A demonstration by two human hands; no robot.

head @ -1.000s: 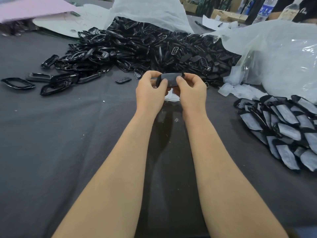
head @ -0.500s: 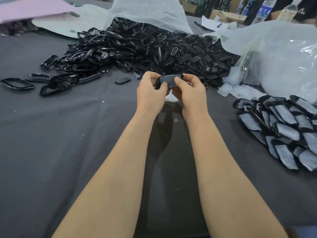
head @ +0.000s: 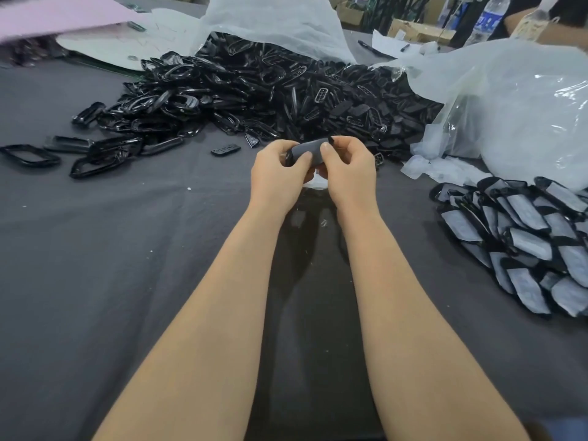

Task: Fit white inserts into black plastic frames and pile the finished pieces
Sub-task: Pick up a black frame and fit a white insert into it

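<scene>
Both hands meet above the middle of the worktop [head: 95,256], holding one black frame [head: 289,157] with a pale insert [head: 309,148] lying across its face. The left grip [head: 276,173] is curled round the frame's left end with the thumb on top. The right grip [head: 350,170] pinches the right end, its thumb pressing on the insert. The piece is in the air, its right end tilted higher, just near of the far heap of loose frames [head: 254,90].

The step looks like seating the insert. It probably goes best if the fingers underneath support the frame while the thumbs work outward from the centre along the edge, so the insert drops in flat rather than bowing. Whether the far edge has caught cannot be told from here, so run a thumb round it before letting go. Once flush, the piece belongs on the pile of finished pieces [head: 521,237] at the right, laid overlapping its neighbours.
</scene>
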